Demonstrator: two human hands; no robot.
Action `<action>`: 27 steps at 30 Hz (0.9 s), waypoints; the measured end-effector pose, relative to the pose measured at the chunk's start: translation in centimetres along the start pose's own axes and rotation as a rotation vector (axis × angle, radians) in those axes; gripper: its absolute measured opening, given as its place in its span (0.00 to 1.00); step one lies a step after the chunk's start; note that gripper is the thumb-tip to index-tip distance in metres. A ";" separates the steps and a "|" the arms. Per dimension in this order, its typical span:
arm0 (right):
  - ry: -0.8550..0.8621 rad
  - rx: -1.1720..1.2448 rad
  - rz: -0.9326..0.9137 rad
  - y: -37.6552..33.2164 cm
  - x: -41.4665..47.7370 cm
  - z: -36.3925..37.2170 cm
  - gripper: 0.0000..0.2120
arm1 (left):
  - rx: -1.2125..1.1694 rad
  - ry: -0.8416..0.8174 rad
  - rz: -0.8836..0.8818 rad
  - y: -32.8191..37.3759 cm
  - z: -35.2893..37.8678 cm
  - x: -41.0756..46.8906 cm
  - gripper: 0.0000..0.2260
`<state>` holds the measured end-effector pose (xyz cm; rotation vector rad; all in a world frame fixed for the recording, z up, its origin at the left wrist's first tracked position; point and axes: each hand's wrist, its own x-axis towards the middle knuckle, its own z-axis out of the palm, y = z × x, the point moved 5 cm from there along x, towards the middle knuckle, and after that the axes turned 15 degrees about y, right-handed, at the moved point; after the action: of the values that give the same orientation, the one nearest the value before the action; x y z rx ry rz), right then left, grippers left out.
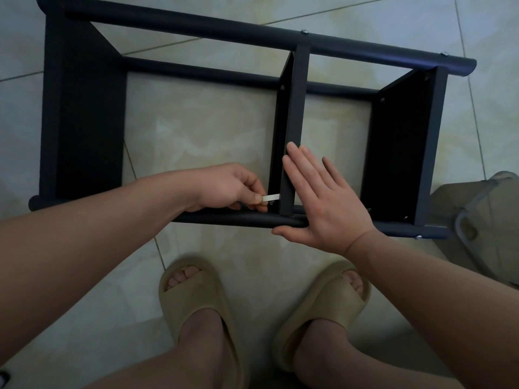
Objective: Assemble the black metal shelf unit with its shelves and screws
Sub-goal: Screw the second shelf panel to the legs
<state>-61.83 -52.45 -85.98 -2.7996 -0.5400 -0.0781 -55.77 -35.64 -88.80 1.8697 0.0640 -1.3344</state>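
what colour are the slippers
Beige slippers, shown in the head view.

The black metal shelf unit lies on its side on the tiled floor, its round tubes running left to right. Three flat shelves stand on edge between them: the left shelf, the middle shelf and the right shelf. Silver screws show along the far tube. At the middle shelf's near end sits another screw, with a small pale flat tool just by it, pinched in the left hand.
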 end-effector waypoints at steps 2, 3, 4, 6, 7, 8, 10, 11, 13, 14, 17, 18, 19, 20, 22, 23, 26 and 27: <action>0.002 0.001 -0.002 0.0 0.0 0.0 0.50 | 0.012 -0.011 0.001 -0.1 0.0 0.1 0.06; 0.002 0.002 -0.002 0.0 0.0 -0.1 0.50 | 0.024 -0.015 0.003 -0.1 0.0 0.2 0.06; 0.001 0.002 -0.002 0.0 0.0 -0.1 0.50 | 0.042 -0.015 0.010 -0.1 0.0 0.2 0.06; -0.001 0.001 -0.003 0.0 0.0 0.0 0.50 | 0.104 0.005 0.055 0.3 -0.1 0.3 0.05; -0.001 0.001 -0.004 0.0 0.0 0.0 0.50 | 0.155 0.029 0.093 0.5 -0.4 0.4 0.04; -0.001 0.000 -0.005 0.0 0.0 0.0 0.50 | 0.212 0.060 0.129 0.8 -0.6 0.6 0.04; -0.005 -0.003 -0.005 0.0 0.0 0.0 0.50 | 0.312 0.110 0.181 1.2 -1.2 0.9 0.04; -0.005 -0.003 -0.004 0.0 0.0 0.0 0.50 | 0.339 0.126 0.195 1.4 -1.4 0.9 0.04; 0.000 -0.004 -0.005 0.0 0.0 -0.1 0.50 | 0.354 0.144 0.214 1.6 -1.5 1.0 0.04; 0.003 -0.004 -0.005 0.0 0.0 -0.1 0.50 | 0.361 0.148 0.225 1.8 -1.4 1.1 0.05; 0.006 -0.004 -0.004 0.0 0.0 -0.1 0.51 | 0.400 0.151 0.253 2.3 -1.3 1.0 0.05; 0.006 -0.005 -0.004 0.0 0.0 0.0 0.51 | 0.409 0.152 0.259 2.5 -1.3 1.0 0.06; 0.005 -0.006 -0.005 0.0 0.0 0.0 0.51 | 0.407 0.156 0.263 2.5 -1.4 1.0 0.07; 0.004 -0.006 -0.006 0.0 0.0 0.0 0.51 | 0.379 0.162 0.259 2.6 -1.3 1.1 0.07; 0.002 -0.005 -0.004 0.0 0.0 0.0 0.51 | 0.207 0.160 0.196 2.4 -1.1 1.1 0.06; 0.002 -0.005 -0.004 0.0 0.0 0.0 0.51 | 0.085 0.149 0.137 2.2 -0.9 1.1 0.05; 0.012 -0.001 -0.003 0.0 0.0 0.0 0.51 | -0.316 0.091 -0.082 1.6 0.1 1.1 0.04; 0.016 0.003 -0.001 0.0 0.0 0.0 0.51 | -0.412 0.093 -0.126 1.5 0.3 1.1 0.03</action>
<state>-61.83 -52.45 -85.98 -2.7935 -0.5378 -0.0994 -54.86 -37.24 -88.86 1.5930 0.4763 -1.2082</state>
